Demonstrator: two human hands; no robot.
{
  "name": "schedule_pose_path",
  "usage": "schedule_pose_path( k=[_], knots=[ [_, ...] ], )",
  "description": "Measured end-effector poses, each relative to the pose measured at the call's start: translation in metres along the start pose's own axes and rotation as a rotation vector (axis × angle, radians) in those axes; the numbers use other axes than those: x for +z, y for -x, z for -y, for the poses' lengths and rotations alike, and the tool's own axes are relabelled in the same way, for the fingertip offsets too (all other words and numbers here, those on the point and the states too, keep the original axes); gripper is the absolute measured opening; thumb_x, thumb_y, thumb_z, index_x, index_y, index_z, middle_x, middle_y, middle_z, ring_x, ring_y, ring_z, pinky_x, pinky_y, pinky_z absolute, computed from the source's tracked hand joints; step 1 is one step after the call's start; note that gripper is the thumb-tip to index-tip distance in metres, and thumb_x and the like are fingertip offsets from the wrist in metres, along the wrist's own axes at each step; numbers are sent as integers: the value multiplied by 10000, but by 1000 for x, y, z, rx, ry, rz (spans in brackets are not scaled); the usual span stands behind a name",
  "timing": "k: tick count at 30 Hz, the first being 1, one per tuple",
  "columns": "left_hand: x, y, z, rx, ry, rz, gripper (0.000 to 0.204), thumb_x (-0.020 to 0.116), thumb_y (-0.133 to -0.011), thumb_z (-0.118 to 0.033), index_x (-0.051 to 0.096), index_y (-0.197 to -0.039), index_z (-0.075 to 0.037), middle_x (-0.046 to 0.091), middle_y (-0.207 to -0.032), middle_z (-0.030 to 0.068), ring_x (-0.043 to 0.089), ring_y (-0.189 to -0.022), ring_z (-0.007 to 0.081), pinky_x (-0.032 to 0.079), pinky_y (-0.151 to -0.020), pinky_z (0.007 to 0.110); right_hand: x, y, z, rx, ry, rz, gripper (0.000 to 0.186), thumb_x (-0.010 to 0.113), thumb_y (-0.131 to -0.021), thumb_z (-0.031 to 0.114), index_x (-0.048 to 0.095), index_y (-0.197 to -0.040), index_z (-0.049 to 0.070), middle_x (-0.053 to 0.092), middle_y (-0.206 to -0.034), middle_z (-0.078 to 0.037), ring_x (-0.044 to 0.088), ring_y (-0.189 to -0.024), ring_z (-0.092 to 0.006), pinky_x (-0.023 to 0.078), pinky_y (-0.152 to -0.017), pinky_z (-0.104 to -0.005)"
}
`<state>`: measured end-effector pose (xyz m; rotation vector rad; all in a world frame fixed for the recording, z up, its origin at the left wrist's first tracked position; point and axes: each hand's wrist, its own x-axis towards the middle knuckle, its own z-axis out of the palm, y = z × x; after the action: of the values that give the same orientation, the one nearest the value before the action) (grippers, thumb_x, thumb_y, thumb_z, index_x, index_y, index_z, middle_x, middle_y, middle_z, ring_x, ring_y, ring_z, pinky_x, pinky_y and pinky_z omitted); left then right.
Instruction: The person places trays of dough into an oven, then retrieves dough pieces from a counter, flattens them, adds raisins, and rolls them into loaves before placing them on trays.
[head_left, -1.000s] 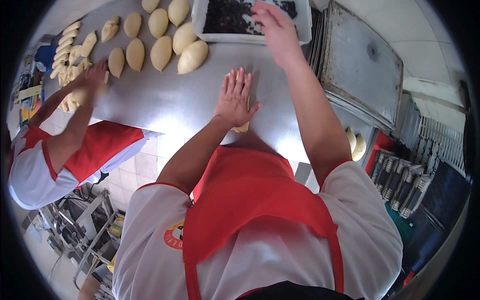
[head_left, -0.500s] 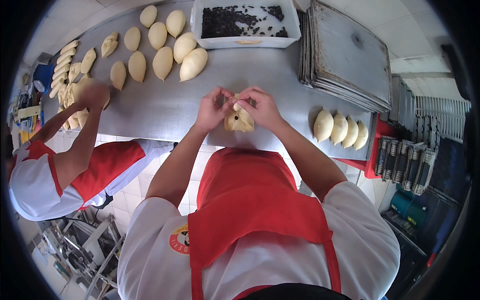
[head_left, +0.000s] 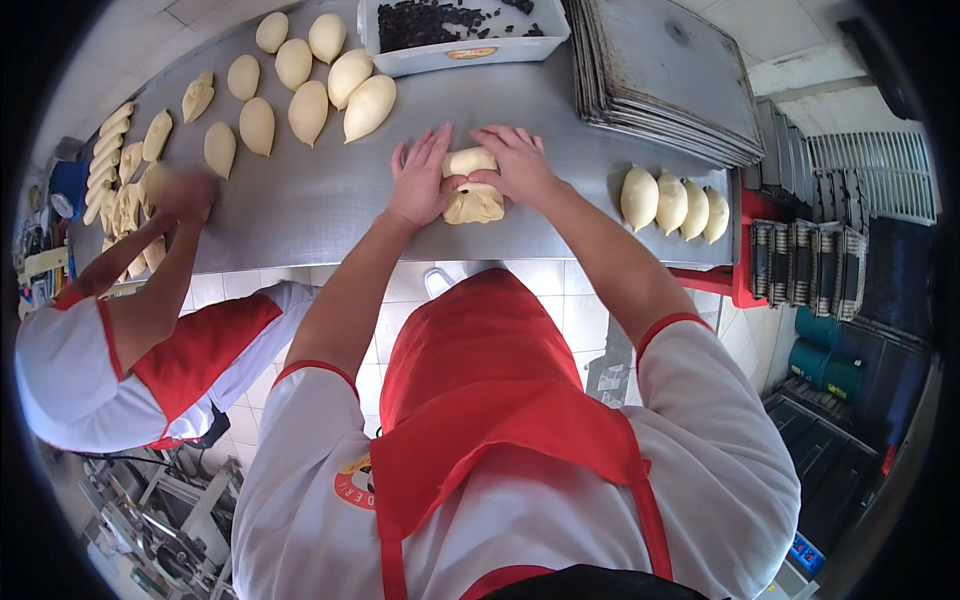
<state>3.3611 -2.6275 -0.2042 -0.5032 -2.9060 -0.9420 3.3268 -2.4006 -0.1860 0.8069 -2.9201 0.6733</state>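
Note:
A pale piece of dough (head_left: 472,208) lies on the steel table in front of me. Its far part is rolled over into a thick cylinder, while the near part is a flat, wrinkled flap. My left hand (head_left: 422,178) holds the roll's left end, fingers stretched along its side and thumb pressed into the fold. At the other end, my right hand (head_left: 512,165) grips the roll with its thumb along the near side and fingers over the far side. A dark speck shows by the thumbs, partly hidden.
Several dough balls (head_left: 308,112) rest on the table's left. A white bin (head_left: 465,58) with dark raisin-like bits stands at the back, beside stacked metal trays (head_left: 672,82). Several shaped dough pieces (head_left: 671,206) sit at right. A co-worker (head_left: 150,330) works with dough at far left.
The dough's far edge has been folded into a thicker roll. My hands have gone from pinching with fingertips to gripping both its ends. The whole view has shifted slightly.

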Motion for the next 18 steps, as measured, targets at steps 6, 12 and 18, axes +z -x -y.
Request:
schedule_pose_path(
  k=[6, 12, 18],
  knots=[
    [-35, 17, -8, -9, 262, 279, 1036, 861, -847, -371, 292, -1670, -101, 717, -1366, 48, 615, -1364, 260, 68, -1295, 640, -29, 10, -2, 73, -429, 344, 745, 908, -751, 429, 646, -1388, 144, 645, -1264, -97, 571, -1268, -343, 429, -1061, -504],
    [14, 10, -1, -49, -88, -203, 1015, 867, -827, -407, 349, -1639, -86, 724, -1328, 51, 613, -1341, 262, 72, -1282, 659, 0, 18, 7, 29, -9, 112, 760, 931, -708, 420, 652, -1365, 157, 632, -1254, -86, 580, -1217, -343, 452, -1022, -516],
    [-19, 27, -9, 5, 169, 187, 948, 871, -794, -439, 469, -1590, -115, 718, -1336, 74, 531, -1413, 286, 79, -1269, 673, -34, 25, 8, 69, -207, 354, 857, 892, -689, 600, 645, -1411, 209, 628, -1275, -56, 550, -1252, -299, 382, -1045, -492]
  ],
)
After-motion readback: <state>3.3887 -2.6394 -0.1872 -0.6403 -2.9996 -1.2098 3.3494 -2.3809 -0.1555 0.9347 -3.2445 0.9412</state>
